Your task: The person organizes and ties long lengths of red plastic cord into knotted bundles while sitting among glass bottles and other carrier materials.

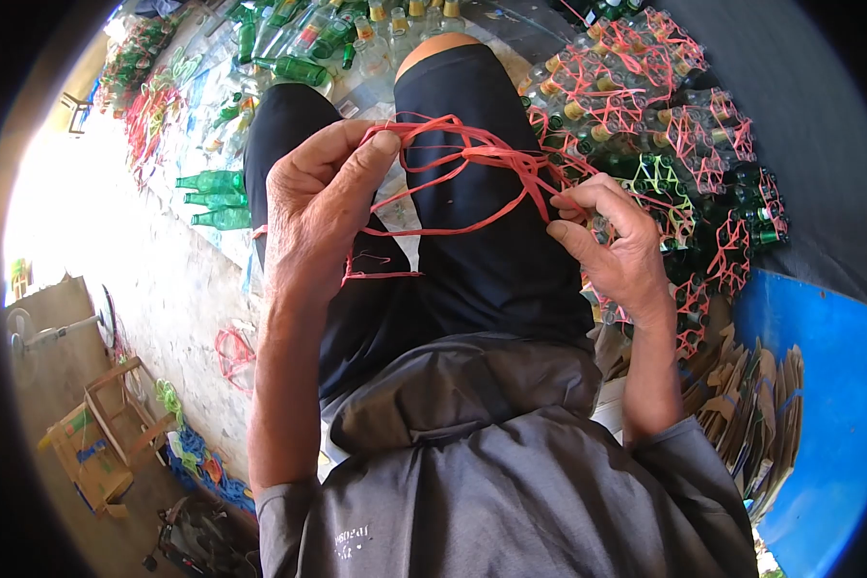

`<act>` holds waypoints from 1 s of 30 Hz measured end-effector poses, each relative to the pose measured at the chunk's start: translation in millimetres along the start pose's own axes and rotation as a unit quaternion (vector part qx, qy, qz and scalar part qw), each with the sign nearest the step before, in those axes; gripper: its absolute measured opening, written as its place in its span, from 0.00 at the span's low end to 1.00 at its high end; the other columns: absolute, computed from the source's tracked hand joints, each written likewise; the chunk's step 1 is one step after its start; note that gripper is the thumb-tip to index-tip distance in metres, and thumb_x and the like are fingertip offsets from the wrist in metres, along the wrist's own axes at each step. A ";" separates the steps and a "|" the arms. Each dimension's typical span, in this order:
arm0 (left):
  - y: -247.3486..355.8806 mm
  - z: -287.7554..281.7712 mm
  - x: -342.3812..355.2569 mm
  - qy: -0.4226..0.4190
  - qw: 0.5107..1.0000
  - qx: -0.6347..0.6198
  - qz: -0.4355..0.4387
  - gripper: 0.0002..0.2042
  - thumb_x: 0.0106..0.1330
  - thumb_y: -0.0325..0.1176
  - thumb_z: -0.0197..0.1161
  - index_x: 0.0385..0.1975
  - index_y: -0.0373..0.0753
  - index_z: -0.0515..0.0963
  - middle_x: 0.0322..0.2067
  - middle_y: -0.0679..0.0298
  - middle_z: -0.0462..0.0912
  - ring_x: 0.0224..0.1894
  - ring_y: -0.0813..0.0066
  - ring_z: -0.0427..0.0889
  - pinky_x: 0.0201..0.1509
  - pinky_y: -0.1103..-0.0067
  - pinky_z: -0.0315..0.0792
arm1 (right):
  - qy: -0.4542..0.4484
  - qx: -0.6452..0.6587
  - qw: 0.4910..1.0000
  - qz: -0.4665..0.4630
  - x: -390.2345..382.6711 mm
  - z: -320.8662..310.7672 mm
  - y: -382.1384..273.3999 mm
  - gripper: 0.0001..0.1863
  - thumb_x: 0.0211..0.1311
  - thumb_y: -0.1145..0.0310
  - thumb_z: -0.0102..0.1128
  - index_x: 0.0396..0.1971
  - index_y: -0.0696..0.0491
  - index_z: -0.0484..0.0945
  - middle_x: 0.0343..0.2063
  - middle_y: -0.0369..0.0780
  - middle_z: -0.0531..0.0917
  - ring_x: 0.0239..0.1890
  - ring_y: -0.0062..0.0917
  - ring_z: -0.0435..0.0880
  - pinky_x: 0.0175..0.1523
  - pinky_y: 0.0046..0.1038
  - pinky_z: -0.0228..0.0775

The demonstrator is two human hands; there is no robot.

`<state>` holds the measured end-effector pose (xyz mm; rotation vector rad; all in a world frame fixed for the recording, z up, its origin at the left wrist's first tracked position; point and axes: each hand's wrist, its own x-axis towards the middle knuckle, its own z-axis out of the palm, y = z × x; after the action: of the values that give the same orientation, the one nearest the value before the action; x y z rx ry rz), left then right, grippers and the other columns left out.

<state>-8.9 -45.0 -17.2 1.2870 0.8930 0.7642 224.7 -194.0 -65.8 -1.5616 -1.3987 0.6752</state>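
Between my two hands, above my knees, stretches a loose tangle of red plastic twine (472, 154), knotted in places and hanging in open loops. My left hand (323, 183) pinches its left end between thumb and fingertips. At the right side, my right hand (612, 236) grips the other end of the twine between thumb and forefinger. A thin strand of the same red hangs below my left hand. The other fingers of both hands are curled in.
Many bottles bound in red netting (626, 96) stand at the right. Green bottles (217, 197) lie at the left, with more glass bottles (380, 48) at the far side. Flattened cardboard (761, 414) leans by a blue panel (819, 385). A wooden frame (125, 405) stands lower left.
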 end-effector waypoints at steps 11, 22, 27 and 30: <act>-4.2 -7.9 0.6 0.010 0.999 0.032 0.003 0.10 0.70 0.33 0.64 0.41 0.31 0.83 0.28 0.73 0.80 0.30 0.91 0.72 0.33 0.90 0.64 | 0.019 -0.061 0.997 -0.030 -0.8 10.2 -1.6 0.06 0.58 0.78 0.65 0.34 0.60 0.77 0.29 0.41 0.77 0.31 0.30 0.78 0.37 0.28 0.70; -2.5 -11.5 -0.5 -0.025 0.997 0.072 0.002 0.12 0.71 0.34 0.62 0.44 0.31 0.82 0.27 0.74 0.79 0.30 0.90 0.71 0.34 0.88 0.66 | 0.032 -0.054 0.998 -0.009 -7.0 7.4 -25.5 0.06 0.71 0.71 0.56 0.41 0.58 0.76 0.23 0.33 0.74 0.23 0.14 0.69 0.28 0.19 0.62; -1.2 -7.7 0.4 -0.007 0.989 0.143 0.036 0.11 0.70 0.32 0.62 0.45 0.31 0.81 0.31 0.68 0.81 0.33 0.84 0.75 0.39 0.84 0.70 | 0.043 -0.042 0.998 -0.001 -8.1 13.7 -30.3 0.05 0.70 0.72 0.57 0.41 0.58 0.76 0.23 0.33 0.74 0.23 0.14 0.69 0.29 0.19 0.63; -2.6 -7.6 2.8 0.018 0.965 0.228 0.129 0.10 0.67 0.28 0.61 0.46 0.33 0.80 0.38 0.60 0.81 0.38 0.75 0.78 0.45 0.81 0.71 | 0.066 -0.027 0.997 0.001 -8.3 22.0 -31.9 0.03 0.67 0.75 0.59 0.37 0.58 0.76 0.23 0.39 0.77 0.22 0.23 0.73 0.29 0.26 0.66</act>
<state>-14.3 -39.4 -20.5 1.8274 0.9770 0.8121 189.2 -197.9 -48.7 -1.6203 -1.3268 0.5307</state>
